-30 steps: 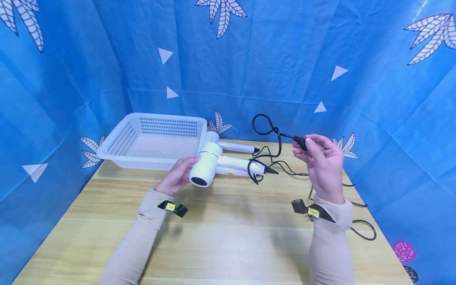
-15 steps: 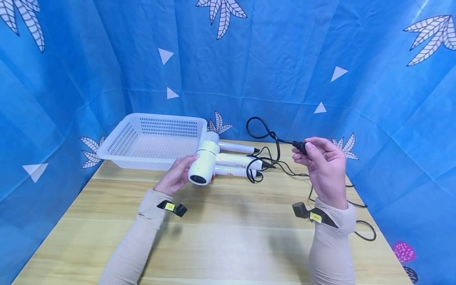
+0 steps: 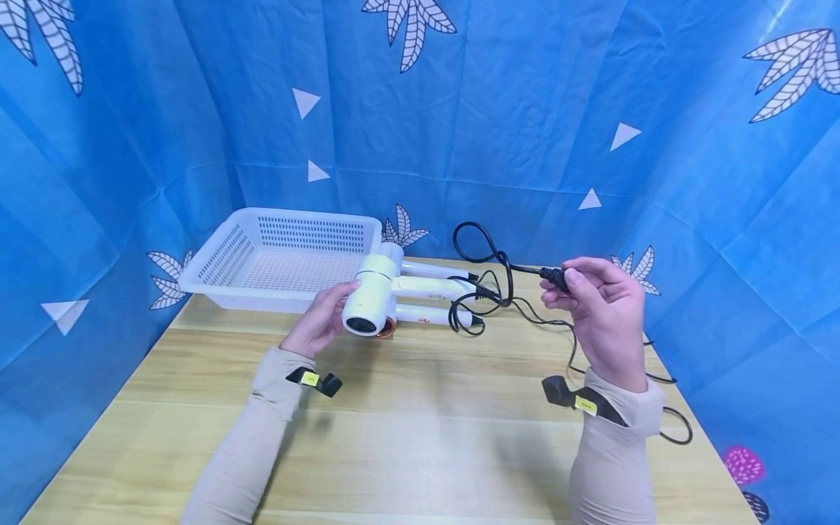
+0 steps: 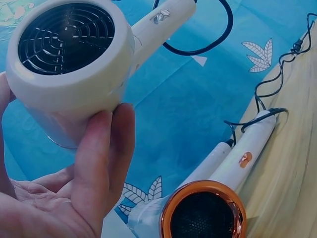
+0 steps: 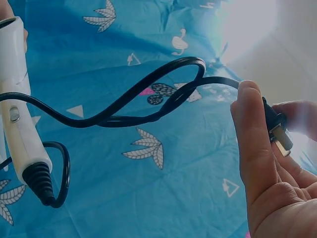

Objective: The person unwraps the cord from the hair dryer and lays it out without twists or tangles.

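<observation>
My left hand (image 3: 319, 319) grips a white hair dryer (image 3: 369, 297) by its barrel, fingers and thumb round it, held above the table. Its black-grilled end (image 4: 67, 38) faces the left wrist camera, and its handle (image 5: 26, 134) points right. From the handle runs a black cord (image 3: 504, 261) with a loose loop in mid-air. At the cord's end my right hand (image 3: 607, 313) pinches the black plug (image 5: 271, 119), whose metal prongs show in the right wrist view. Behind and below the held dryer lies a second white hair dryer (image 4: 241, 156) with a copper-coloured ring (image 4: 170, 214).
A white perforated plastic basket (image 3: 262, 297) stands at the back left. Another white handle (image 3: 433, 271) lies behind the held dryer. Thin black cords (image 3: 679, 437) trail over the right side of the wooden table (image 3: 420, 452). A blue patterned curtain (image 3: 525, 109) encloses the table.
The held hair dryer has shifted slightly left, its handle swinging up and away from the lying dryer. My right hand has moved slightly right and down with the plug, and the loop has sunk a little.
</observation>
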{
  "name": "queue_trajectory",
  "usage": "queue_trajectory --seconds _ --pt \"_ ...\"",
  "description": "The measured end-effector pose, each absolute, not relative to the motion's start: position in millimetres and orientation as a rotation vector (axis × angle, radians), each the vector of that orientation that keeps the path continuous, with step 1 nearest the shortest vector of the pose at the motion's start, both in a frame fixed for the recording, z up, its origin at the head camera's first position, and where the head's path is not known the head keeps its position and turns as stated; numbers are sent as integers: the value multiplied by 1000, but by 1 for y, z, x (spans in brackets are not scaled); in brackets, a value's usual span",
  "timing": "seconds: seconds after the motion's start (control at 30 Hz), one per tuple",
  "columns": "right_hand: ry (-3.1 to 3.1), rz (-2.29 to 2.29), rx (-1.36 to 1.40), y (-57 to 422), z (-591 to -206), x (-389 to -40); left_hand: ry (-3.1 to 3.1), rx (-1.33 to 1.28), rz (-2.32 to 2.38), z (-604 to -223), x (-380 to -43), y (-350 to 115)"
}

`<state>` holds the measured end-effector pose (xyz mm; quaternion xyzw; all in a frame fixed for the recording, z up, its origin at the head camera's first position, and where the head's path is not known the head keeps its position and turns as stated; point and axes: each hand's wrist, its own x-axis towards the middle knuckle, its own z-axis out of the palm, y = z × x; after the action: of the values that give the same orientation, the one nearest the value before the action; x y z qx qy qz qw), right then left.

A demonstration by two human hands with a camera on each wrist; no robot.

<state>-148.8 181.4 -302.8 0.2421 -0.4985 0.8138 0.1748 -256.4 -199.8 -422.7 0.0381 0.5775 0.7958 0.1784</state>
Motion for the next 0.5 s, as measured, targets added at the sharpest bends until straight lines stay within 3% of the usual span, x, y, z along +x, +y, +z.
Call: queue_trajectory --seconds 0.5 --pt "-1453 2238 649 185 -302 -145 1574 47 2343 -419 -258 -208"
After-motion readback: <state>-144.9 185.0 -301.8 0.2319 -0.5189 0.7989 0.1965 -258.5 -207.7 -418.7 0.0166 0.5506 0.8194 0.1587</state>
